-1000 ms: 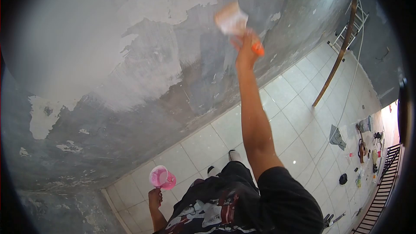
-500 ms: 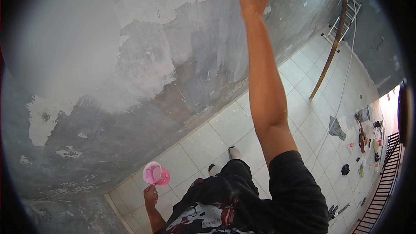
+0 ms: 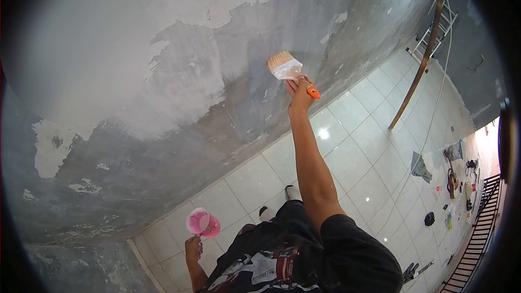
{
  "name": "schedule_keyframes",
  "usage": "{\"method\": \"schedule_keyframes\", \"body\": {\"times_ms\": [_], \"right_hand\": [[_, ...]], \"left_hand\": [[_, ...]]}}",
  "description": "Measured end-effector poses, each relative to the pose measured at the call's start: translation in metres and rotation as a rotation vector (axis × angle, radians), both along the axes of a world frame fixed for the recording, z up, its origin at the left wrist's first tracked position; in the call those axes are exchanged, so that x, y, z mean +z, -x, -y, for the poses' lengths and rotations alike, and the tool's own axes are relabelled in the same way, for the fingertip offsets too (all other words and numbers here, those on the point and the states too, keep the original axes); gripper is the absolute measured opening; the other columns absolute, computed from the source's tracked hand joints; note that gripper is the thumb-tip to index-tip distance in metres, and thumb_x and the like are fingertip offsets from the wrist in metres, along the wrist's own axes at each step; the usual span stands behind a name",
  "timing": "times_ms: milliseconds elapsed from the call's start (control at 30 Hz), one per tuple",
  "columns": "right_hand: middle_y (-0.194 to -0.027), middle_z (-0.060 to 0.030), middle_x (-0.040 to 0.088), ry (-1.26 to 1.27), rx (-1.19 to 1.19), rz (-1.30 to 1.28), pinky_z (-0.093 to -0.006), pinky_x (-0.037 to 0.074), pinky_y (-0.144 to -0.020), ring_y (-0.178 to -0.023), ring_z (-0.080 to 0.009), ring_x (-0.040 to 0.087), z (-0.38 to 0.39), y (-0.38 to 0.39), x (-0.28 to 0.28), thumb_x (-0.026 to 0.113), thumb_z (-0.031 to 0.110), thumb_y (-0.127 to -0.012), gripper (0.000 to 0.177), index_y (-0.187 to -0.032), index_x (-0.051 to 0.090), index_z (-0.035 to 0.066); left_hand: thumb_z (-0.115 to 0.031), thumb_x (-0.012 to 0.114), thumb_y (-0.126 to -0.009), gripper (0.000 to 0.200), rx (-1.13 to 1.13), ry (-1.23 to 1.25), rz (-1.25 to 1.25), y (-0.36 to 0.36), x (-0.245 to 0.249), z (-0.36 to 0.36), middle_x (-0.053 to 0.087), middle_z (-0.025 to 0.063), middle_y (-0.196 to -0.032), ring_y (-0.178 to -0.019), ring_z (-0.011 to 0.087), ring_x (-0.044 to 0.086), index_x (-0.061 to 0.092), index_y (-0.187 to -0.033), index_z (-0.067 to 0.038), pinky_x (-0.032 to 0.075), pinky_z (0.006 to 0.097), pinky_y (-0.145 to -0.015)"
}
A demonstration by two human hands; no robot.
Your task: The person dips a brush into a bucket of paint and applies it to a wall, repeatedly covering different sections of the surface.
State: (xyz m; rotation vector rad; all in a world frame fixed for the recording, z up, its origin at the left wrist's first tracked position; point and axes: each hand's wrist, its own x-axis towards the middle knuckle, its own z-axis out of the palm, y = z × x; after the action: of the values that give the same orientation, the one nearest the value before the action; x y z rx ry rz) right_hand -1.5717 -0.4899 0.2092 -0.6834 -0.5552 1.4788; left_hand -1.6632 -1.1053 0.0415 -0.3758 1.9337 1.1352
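Note:
My right hand (image 3: 300, 93) is closed around a wide paintbrush (image 3: 286, 67) with pale bristles, a white ferrule and an orange handle end. Its bristles point up and left, close over the grey wall (image 3: 255, 114). Low on the left, my left hand (image 3: 194, 249) grips the handle of a pink dipper (image 3: 213, 227), whose mouth faces up and shows a whitish, smeared inside. White patches with ragged edges (image 3: 190, 70) cover part of the wall left of the brush.
Pale tiles (image 3: 353, 152) cover the floor under my feet. A long curved wooden pole (image 3: 415, 78) and a ladder (image 3: 442, 30) lean at the upper right. Scattered items, including a grey cloth (image 3: 420, 167) and a black bundle (image 3: 429, 218), lie near a dark metal grille (image 3: 480, 222).
My right hand has swung down with the paintbrush from the top of the view to lower on the wall. The left hand with the dipper has shifted slightly right and down.

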Motion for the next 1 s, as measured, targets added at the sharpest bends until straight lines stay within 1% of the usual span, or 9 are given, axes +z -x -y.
{"method": "schedule_keyframes", "body": {"times_ms": [67, 200, 300, 367, 433, 567, 767, 833, 1000], "right_hand": [[-0.101, -0.0160, 0.060, 0.075, -0.003, 0.007, -0.0348, 0.057, -0.075, -0.088, -0.0238, 0.064, 0.002, 0.001, 0.011, 0.056, 0.015, -0.090, 0.027, -0.111, 0.052, -0.001], [-0.099, -0.0138, 0.062, -0.271, -0.085, 0.261, -0.0353, 0.058, -0.072, -0.085, -0.0246, 0.065, -0.012, 0.018, 0.125, 0.055, 0.012, -0.089, 0.019, -0.103, 0.057, 0.000], [-0.100, -0.0138, 0.061, -0.445, -0.047, -0.003, -0.0372, 0.058, -0.072, -0.085, -0.0252, 0.064, -0.009, 0.016, 0.210, 0.056, 0.012, -0.088, 0.023, -0.108, 0.054, -0.001], [-0.102, -0.0127, 0.060, -0.498, -0.027, -0.101, -0.0368, 0.058, -0.071, -0.084, -0.0239, 0.063, -0.001, 0.007, 0.241, 0.058, 0.013, -0.088, 0.026, -0.110, 0.052, -0.001], [-0.102, -0.0166, 0.060, -0.669, -0.061, -0.146, -0.0438, 0.058, -0.074, -0.089, -0.0295, 0.064, 0.011, 0.001, 0.254, 0.055, 0.012, -0.089, 0.025, -0.110, 0.052, -0.001], [-0.109, -0.0141, 0.058, -0.402, 0.074, -0.165, -0.0401, 0.058, -0.074, -0.094, -0.0267, 0.061, -0.012, 0.025, 0.154, 0.056, 0.015, -0.090, 0.031, -0.116, 0.048, 0.000], [-0.112, -0.0143, 0.058, 0.228, 0.068, 0.067, -0.0408, 0.056, -0.077, -0.099, -0.0260, 0.060, 0.036, -0.013, -0.092, 0.058, 0.018, -0.088, 0.040, -0.123, 0.046, 0.002], [-0.108, -0.0140, 0.061, 0.385, 0.006, 0.047, -0.0402, 0.056, -0.075, -0.095, -0.0258, 0.063, 0.068, -0.044, -0.118, 0.058, 0.019, -0.088, 0.039, -0.122, 0.047, 0.003], [-0.104, -0.0140, 0.063, 0.423, -0.008, 0.139, -0.0395, 0.058, -0.073, -0.088, -0.0255, 0.066, 0.114, -0.121, -0.169, 0.059, 0.021, -0.089, 0.035, -0.118, 0.049, 0.004]], "left_hand": [[-0.018, 0.056, -0.080, 0.016, 0.010, -0.003, 0.003, -0.001, 0.004, 0.004, 0.044, 0.0012, -0.053, -0.038, 0.0096, 0.039, 0.051, -0.073, -0.005, 0.031, 0.0250, -0.034], [-0.018, 0.057, -0.080, 0.016, 0.011, -0.027, -0.043, 0.005, 0.001, 0.004, 0.044, 0.0008, -0.054, -0.038, 0.0094, 0.039, 0.050, -0.074, -0.005, 0.031, 0.0250, -0.034], [-0.020, 0.057, -0.081, 0.017, 0.010, -0.057, -0.084, 0.008, -0.001, -0.001, 0.044, 0.0003, -0.054, -0.038, 0.0092, 0.039, 0.050, -0.074, -0.005, 0.031, 0.0251, -0.034], [-0.021, 0.057, -0.082, 0.019, 0.015, -0.053, -0.105, 0.007, 0.001, -0.009, 0.043, -0.0001, -0.054, -0.038, 0.0090, 0.038, 0.050, -0.075, -0.005, 0.031, 0.0251, -0.034], [-0.024, 0.058, -0.084, 0.022, 0.003, -0.085, -0.118, 0.006, 0.002, -0.011, 0.043, -0.0007, -0.054, -0.038, 0.0086, 0.038, 0.050, -0.075, -0.006, 0.031, 0.0245, -0.034], [-0.025, 0.058, -0.086, 0.024, -0.046, -0.088, -0.130, 0.008, -0.003, -0.011, 0.043, -0.0010, -0.053, -0.037, 0.0081, 0.037, 0.050, -0.075, -0.006, 0.030, 0.0240, -0.034], [-0.024, 0.058, -0.086, 0.022, -0.083, -0.048, -0.112, 0.006, 0.018, -0.018, 0.043, -0.0012, -0.053, -0.037, 0.0073, 0.037, 0.051, -0.076, -0.006, 0.029, 0.0234, -0.033], [-0.023, 0.058, -0.086, 0.021, -0.119, -0.020, -0.118, 0.009, 0.023, -0.022, 0.043, -0.0012, -0.053, -0.037, 0.0070, 0.037, 0.052, -0.077, -0.005, 0.029, 0.0228, -0.033], [-0.022, 0.058, -0.087, 0.021, -0.193, -0.023, -0.202, 0.013, 0.022, -0.032, 0.044, -0.0011, -0.054, -0.038, 0.0072, 0.039, 0.052, -0.076, -0.005, 0.030, 0.0228, -0.033]]}}
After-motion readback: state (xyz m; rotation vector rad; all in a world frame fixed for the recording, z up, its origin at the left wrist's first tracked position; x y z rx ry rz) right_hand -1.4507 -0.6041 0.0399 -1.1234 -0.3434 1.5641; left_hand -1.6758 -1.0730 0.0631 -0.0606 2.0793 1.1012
